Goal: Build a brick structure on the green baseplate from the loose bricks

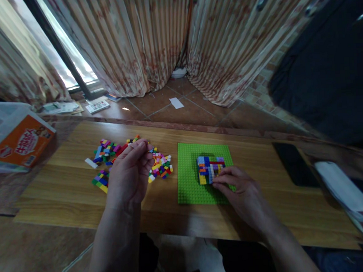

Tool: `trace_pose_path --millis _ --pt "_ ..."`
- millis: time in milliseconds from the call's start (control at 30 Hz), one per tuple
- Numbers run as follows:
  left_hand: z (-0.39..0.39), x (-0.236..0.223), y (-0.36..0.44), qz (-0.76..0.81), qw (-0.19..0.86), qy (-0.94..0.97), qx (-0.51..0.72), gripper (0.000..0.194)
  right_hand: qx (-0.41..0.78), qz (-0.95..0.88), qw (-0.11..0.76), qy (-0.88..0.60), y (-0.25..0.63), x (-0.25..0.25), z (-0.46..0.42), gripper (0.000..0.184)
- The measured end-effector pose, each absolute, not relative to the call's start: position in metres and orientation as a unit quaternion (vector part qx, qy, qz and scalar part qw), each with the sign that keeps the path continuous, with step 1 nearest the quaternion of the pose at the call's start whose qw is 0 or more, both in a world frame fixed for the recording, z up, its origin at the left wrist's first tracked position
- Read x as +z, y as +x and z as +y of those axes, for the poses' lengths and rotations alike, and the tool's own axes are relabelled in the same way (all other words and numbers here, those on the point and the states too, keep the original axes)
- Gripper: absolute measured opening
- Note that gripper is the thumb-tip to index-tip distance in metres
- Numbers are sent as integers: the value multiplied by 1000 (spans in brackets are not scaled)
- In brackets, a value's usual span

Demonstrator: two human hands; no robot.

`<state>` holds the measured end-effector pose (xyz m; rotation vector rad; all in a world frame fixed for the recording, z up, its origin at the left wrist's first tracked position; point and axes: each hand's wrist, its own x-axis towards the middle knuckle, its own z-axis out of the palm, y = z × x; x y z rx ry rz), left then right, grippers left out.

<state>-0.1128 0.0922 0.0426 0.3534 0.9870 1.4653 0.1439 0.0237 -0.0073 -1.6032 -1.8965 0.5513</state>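
Note:
A green studded baseplate (188,180) lies on the wooden table, carrying a low block of multicoloured building bricks (204,171). My right hand (244,191) reaches in from the right, its thumb and fingertips pinched on a brick at the block's lower right corner; the fingers partly cover that brick. Raised over loose bricks on the left is my left hand (130,170), with its fingers curled and the thumb and index fingertips together. Whatever they may hold is too small to make out. Loose bricks (161,166) in many colours spread behind and beside this hand.
A clear plastic box with an orange label (22,141) stands at the far left. On the table's right side lie a black flat object (295,164) and a white item (344,185). Striped curtains (126,41) hang beyond the table.

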Motion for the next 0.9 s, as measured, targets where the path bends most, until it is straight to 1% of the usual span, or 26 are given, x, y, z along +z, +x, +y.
trace_pose_path --millis 133,300,500,667,900 --pt "92 43 -113 427 622 151 639 6 192 -711 301 -606 142 -9 26 12" --pt "91 43 -114 429 621 157 636 6 183 -710 287 -617 143 -9 29 12" --pt "91 43 -113 433 619 157 636 7 183 -742 275 -583 150 -9 32 11" --pt "90 42 -112 440 600 173 646 5 179 -761 282 -555 152 -8 33 11" --pt "89 41 -111 438 596 196 644 12 213 -756 289 -548 155 -10 38 10"
